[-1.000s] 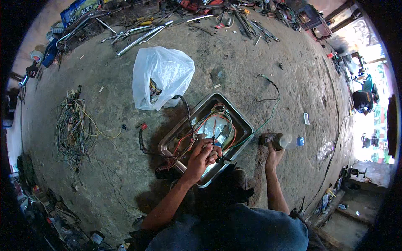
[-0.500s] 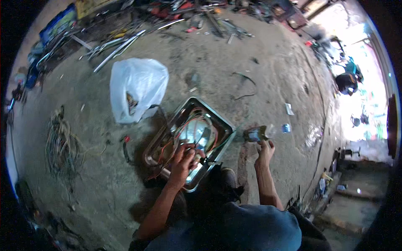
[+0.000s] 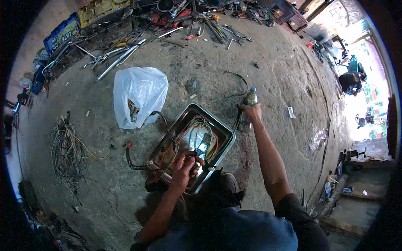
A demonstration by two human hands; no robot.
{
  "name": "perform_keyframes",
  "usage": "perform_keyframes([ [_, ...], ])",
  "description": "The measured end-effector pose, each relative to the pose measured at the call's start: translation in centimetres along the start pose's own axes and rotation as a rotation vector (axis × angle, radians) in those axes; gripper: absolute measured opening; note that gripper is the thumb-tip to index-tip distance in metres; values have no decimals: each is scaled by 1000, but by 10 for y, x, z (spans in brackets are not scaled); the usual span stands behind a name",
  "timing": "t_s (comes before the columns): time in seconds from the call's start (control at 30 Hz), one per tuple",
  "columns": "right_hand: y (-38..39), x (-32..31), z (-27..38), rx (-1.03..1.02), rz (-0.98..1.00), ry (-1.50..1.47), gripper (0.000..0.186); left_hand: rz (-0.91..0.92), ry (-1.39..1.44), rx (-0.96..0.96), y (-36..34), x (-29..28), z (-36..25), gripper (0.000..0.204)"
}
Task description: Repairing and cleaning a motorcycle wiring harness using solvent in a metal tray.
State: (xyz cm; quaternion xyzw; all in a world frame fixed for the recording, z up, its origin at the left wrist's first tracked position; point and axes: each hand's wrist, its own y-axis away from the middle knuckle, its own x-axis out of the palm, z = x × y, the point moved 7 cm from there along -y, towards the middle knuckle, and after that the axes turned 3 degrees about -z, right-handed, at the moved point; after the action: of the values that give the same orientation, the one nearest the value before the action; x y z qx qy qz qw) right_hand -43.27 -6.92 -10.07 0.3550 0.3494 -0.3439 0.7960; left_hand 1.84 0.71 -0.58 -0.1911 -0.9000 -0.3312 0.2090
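Note:
My left hand [image 3: 182, 170] is over the metal tray [image 3: 229, 122], its fingers closed on a small dark wire connector [image 3: 195, 154]. Thin orange, white and dark wires [image 3: 200, 119] run from it and lie looped in the tray, around a shiny pale surface whose kind I cannot make out. To the right of the tray, my right hand [image 3: 252, 112] grips a clear plastic bottle [image 3: 251, 98] with a blue cap and dark greenish contents. The cap end points away from me. Part of the bottle is hidden by the hand.
Left of the tray stands a white plastic bag [image 3: 141, 94] with wires inside. A tangled wire bundle [image 3: 69, 146] lies further left. Metal tools [image 3: 121, 56] spread across the far floor. A cable piece [image 3: 243, 81] lies beyond the bottle. Another person [image 3: 351, 83] is at the right doorway.
The bottle has turned from pointing right to pointing away, and my right hand has moved farther forward, now wrapped round it. My left hand stays over the tray with the connector.

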Motion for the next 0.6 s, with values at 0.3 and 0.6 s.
perform_keyframes([
  [0.3,97,-98,47,-386,-435,-417,81,-85,21,-7,8,-20,-5,21],
  [0.6,124,-191,20,-650,-778,-806,93,-86,-18,-37,-6,-13,-8,20],
])
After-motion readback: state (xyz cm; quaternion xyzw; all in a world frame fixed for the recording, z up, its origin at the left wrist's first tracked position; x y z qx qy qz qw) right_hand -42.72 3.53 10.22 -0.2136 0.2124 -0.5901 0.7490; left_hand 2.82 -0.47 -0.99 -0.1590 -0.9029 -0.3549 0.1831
